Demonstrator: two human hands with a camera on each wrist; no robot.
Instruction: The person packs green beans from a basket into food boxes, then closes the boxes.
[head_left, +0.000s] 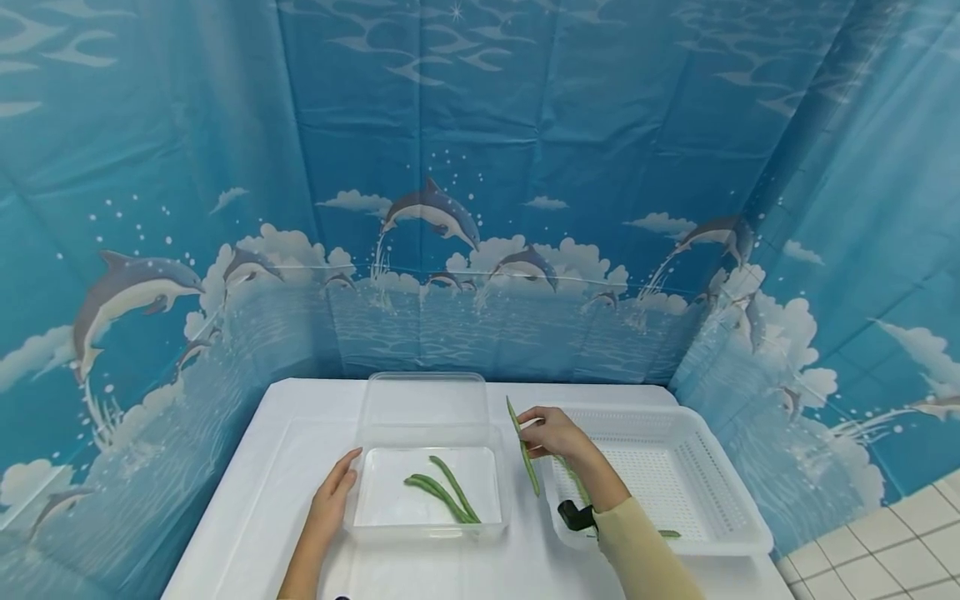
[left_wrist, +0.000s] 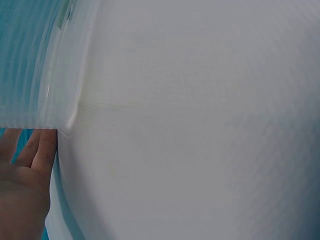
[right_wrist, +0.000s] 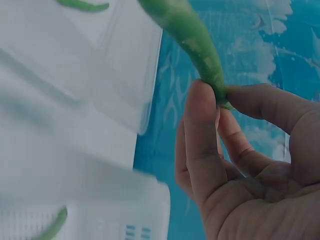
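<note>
A long green bean (head_left: pixel 527 462) hangs from my right hand (head_left: pixel 557 433), between the clear container and the white basket. In the right wrist view, thumb and fingertips pinch the tapered end of that bean (right_wrist: pixel 192 40). Several green beans (head_left: pixel 442 492) lie in the clear plastic container (head_left: pixel 384 487). My left hand (head_left: pixel 330 496) rests against the left side of this container. From the left wrist, its fingers (left_wrist: pixel 46 150) look extended along the ribbed container wall (left_wrist: pixel 62 85). More beans are in the basket, one (head_left: pixel 669 533) near its front and others partly hidden by my right arm.
The white perforated basket (head_left: pixel 708 467) stands on the right of the white table (head_left: pixel 262 475). A clear lid-like panel (head_left: pixel 423 408) stands behind the container. A blue dolphin-print curtain (head_left: pixel 480 333) surrounds the table at the back and sides.
</note>
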